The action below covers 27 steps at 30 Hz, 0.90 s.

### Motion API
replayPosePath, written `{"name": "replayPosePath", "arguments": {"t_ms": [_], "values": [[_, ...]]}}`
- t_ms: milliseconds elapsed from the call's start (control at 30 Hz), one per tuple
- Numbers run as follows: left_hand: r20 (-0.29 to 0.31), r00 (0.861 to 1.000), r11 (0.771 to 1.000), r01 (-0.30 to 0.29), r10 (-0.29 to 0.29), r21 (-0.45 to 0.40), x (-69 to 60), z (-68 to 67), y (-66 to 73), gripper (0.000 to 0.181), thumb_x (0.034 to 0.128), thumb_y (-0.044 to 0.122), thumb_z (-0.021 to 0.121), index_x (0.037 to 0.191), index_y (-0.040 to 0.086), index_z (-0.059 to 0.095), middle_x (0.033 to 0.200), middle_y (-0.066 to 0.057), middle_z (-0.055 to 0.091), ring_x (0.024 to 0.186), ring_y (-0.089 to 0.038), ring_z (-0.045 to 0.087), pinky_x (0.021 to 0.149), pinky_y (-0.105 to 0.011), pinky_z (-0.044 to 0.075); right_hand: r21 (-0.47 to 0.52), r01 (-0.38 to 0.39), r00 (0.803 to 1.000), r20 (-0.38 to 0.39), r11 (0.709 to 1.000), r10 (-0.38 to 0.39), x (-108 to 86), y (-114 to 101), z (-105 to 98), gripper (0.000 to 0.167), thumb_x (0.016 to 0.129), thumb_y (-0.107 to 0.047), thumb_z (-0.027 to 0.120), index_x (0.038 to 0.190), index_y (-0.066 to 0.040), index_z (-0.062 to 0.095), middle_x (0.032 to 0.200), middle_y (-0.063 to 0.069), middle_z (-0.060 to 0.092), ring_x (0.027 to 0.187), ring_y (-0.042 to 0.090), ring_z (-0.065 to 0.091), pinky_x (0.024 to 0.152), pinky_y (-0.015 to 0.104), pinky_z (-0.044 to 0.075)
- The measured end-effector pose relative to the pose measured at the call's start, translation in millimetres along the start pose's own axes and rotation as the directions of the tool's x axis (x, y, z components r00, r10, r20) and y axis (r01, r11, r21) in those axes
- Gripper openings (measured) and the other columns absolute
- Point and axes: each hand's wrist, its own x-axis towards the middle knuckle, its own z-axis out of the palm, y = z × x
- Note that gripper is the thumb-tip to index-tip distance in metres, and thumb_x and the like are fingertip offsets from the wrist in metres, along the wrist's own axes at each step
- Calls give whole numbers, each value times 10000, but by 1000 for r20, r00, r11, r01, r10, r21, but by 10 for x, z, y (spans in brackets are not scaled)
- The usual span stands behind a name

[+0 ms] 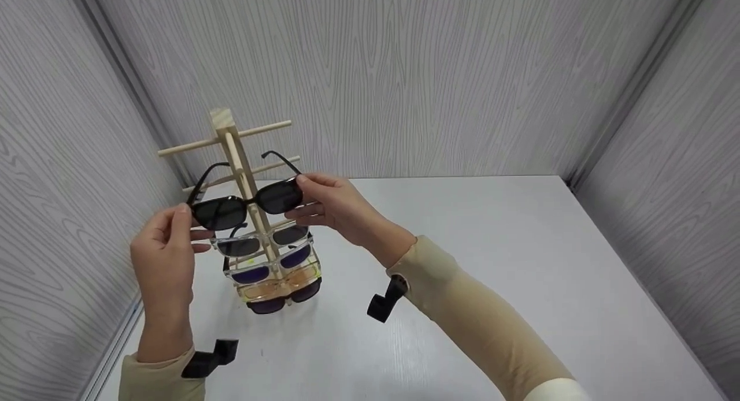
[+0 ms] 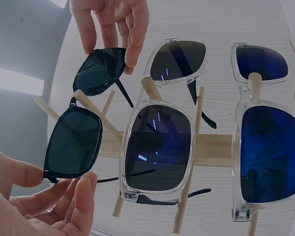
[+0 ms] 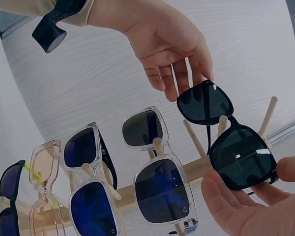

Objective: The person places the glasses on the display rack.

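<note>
Both hands hold a pair of black-framed sunglasses [image 1: 222, 214] at a wooden display stand [image 1: 234, 155]. My left hand [image 1: 165, 256] pinches the left end of the frame between thumb and fingers. At the other end, my right hand [image 1: 341, 207] pinches the outer corner by the lens. The temples are unfolded and point back past the stand's post. In the left wrist view, the bridge of the black sunglasses [image 2: 73, 142] is close to a short peg [image 2: 91, 109]; whether it rests there I cannot tell. Clear-framed sunglasses [image 1: 240, 247] with dark lenses sit just below.
Lower on the stand are clear-framed sunglasses with blue lenses [image 1: 250, 274], a pale orange-tinted pair [image 1: 263, 289] and a dark pair [image 1: 269, 306]. Bare crossbars [image 1: 266, 128] stick out near the top. The stand is on a white table [image 1: 462, 262], with grey wood-patterned panels [image 1: 404, 77] around it.
</note>
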Motion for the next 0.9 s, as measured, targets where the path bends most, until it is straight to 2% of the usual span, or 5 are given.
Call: {"name": "replayPosePath", "arguments": {"t_ms": [167,433,600,733,900], "values": [[9,999,999,40,-40,-22,-14,3,-27,278,957,237,525,996,-5,656,784,-45,618,668,-146,648,547,-202,509,-6,-13,1000,-2,1000,13,-3,11,-19,320,981,-214,488,1214,-4,553,983,182,626,914,317,645,865,411,483],[25,999,1000,20,-21,19,-7,-2,-49,308,962,280,506,1053,23,649,828,-61,613,692,-139,644,578,-203,510,-9,-7,1000,-1,1000,7,-3,4,-56,329,973,-209,505,1217,8,547,1041,212,625,935,322,638,878,406,476],[-21,999,999,47,-47,-24,-36,-41,-70,286,954,264,528,1040,17,646,848,-78,643,689,-155,649,570,-205,510,-4,0,999,-41,1000,-1,-27,-1,-107,327,970,-194,511,1212,25,536,1006,185,636,907,292,641,872,401,480],[-73,997,1000,4,-6,-23,-103,-77,-72,280,952,248,533,1038,1,634,873,-82,658,692,-153,646,584,-201,513,12,16,998,-60,1000,-15,-62,9,-175,321,977,-171,495,1211,47,523,1001,186,635,936,290,639,869,386,484],[-92,994,998,-54,54,-6,-195,-102,-54,265,948,225,540,1057,-3,622,893,-71,654,715,-144,640,608,-193,513,3,48,997,-67,999,-48,-110,31,-281,320,979,-175,491,1220,32,528,1027,201,639,968,310,636,865,390,485]]}}
